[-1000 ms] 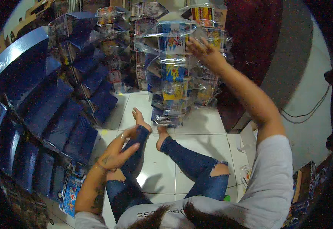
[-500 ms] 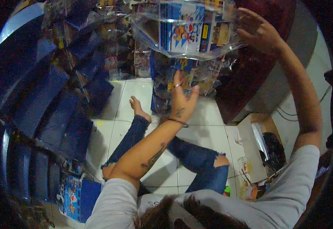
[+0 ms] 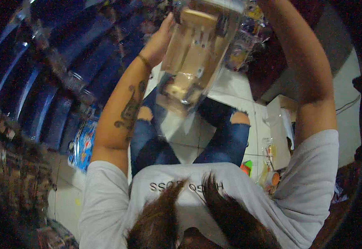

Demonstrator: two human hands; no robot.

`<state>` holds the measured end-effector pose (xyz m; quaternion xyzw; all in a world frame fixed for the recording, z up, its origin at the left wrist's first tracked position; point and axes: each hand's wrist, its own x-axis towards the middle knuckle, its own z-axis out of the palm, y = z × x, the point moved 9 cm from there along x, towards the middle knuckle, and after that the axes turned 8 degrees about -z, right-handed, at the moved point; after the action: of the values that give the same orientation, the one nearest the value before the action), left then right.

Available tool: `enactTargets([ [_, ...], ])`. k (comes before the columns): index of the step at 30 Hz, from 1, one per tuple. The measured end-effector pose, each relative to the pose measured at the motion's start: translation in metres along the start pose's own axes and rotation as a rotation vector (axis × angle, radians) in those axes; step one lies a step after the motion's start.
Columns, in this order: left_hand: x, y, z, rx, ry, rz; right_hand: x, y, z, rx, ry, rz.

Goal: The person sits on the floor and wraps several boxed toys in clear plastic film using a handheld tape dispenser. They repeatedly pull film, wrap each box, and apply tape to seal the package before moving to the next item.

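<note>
A clear plastic package (image 3: 197, 54) with tan and pale contents hangs tilted in front of me at the top centre, blurred by motion. My left hand (image 3: 161, 41) is closed on its left edge, the thumb lying along the plastic; the other fingers are partly hidden. My right forearm (image 3: 301, 45) reaches up on the right side. The right hand itself lies beyond the upper edge of the picture, so what it touches does not show.
Rows of dark blue glossy stacks (image 3: 60, 79) fill the left, with a bright blue illustrated booklet (image 3: 85, 143) below. More plastic-wrapped goods (image 3: 247, 41) stand behind the package. On the right are an open cardboard box (image 3: 278, 120) and an orange-topped container (image 3: 272, 179).
My left hand has gone from beneath the wrapped booklets up to the package's left edge. My right hand has moved up out of the picture. The package now shows a tan side, lower and nearer me.
</note>
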<state>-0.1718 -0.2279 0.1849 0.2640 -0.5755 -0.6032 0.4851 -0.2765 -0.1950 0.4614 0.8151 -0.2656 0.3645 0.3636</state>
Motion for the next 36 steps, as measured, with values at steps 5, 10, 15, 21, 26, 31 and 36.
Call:
enactTargets([
  [5,-0.220,-0.048,-0.034,1.072,-0.001,-0.109,-0.183,0.053,0.072,0.625,-0.262,1.038],
  [10,-0.310,-0.134,-0.079,0.788,0.307,-0.688,-0.236,0.027,0.035,0.779,-0.192,0.891],
  [15,-0.263,-0.048,-0.080,1.066,0.560,-0.107,-0.312,0.062,-0.013,0.803,-0.105,1.017],
  [21,-0.244,0.002,-0.088,0.893,0.616,0.179,-0.409,0.010,-0.029,1.964,0.176,1.300],
  [26,-0.248,-0.019,-0.098,0.971,0.703,0.298,-0.407,-0.093,-0.003,1.692,0.004,0.830],
  [31,-0.264,-0.018,-0.107,0.859,0.843,0.354,-0.364,-0.102,0.021,0.900,-0.475,0.460],
  [36,-0.258,-0.003,-0.120,0.540,0.900,0.451,-0.346,-0.102,0.054,1.091,-0.516,0.462],
])
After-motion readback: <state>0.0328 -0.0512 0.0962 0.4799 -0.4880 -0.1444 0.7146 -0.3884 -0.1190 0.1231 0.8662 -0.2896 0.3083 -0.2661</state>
